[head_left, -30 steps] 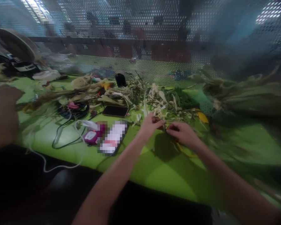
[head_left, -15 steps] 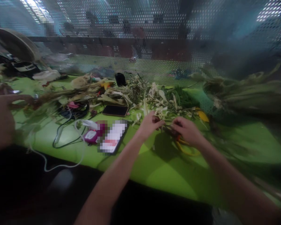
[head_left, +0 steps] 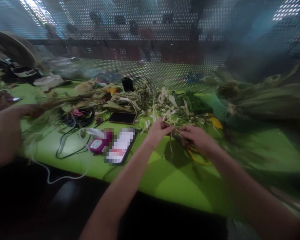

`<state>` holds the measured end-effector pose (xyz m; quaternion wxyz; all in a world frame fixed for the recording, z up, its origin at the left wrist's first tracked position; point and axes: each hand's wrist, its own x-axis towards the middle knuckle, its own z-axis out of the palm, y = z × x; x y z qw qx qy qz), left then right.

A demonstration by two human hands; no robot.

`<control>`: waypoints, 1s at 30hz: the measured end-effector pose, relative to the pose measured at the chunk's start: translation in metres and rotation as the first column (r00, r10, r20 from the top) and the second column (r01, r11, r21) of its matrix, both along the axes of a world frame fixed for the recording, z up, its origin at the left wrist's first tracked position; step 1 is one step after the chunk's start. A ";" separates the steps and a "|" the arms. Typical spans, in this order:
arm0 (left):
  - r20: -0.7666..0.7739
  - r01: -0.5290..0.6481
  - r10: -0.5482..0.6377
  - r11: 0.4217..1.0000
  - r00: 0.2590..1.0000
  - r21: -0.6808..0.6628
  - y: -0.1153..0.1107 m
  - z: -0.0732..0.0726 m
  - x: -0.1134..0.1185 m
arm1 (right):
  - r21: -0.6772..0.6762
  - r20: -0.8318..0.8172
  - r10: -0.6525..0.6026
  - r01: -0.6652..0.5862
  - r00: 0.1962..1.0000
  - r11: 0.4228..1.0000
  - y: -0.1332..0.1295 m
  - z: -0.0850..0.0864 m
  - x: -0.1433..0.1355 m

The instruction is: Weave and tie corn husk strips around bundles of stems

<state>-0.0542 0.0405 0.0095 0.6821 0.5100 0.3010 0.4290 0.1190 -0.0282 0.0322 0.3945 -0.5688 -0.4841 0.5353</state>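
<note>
Thin pale plant strands (head_left: 171, 146) hang between my two hands over the green table (head_left: 165, 176). My left hand (head_left: 158, 131) is closed in a pinch on them, just in front of a heap of dry pale husks (head_left: 173, 101). To its right, my right hand (head_left: 196, 136) pinches the strands' other side, its fingertips close to the left ones. A dark, thin item under the right fingers is too blurred to name. A yellow loop (head_left: 200, 161) lies beneath my right wrist.
Left of my hands lie a lit phone (head_left: 122, 145), a dark phone (head_left: 122, 117), a purple pack (head_left: 97, 146) and cables (head_left: 62, 180). Another person's hand (head_left: 7, 123) is at far left, near a fan (head_left: 13, 48). A large husk bundle (head_left: 265, 100) lies right.
My right hand has shifted slightly left and its fingers have straightened somewhat. Strands now hang below my fingertips. The other person's hands at the left have moved a little.
</note>
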 end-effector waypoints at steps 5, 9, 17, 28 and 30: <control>-0.063 0.045 -0.043 0.999 0.997 0.030 -0.002 0.002 -0.001 | -0.022 -0.067 0.056 -0.057 0.996 0.998 -0.001 -0.009 -0.003; -0.157 0.062 -0.047 0.994 0.986 0.093 0.000 -0.002 -0.002 | -0.007 -0.033 0.039 -0.039 0.999 0.999 0.001 -0.011 -0.002; -0.209 0.119 -0.088 0.984 0.974 0.136 0.003 -0.009 -0.003 | 0.085 0.113 -0.043 0.033 0.993 0.996 0.004 -0.003 0.001; -0.129 0.082 -0.079 0.997 0.989 0.015 -0.003 -0.002 0.001 | 0.104 0.128 0.024 -0.038 0.991 0.994 0.004 -0.007 0.003; -0.133 0.055 -0.055 0.998 0.990 0.001 -0.006 0.000 0.002 | 0.092 0.158 0.045 -0.060 0.986 0.994 0.005 -0.011 0.002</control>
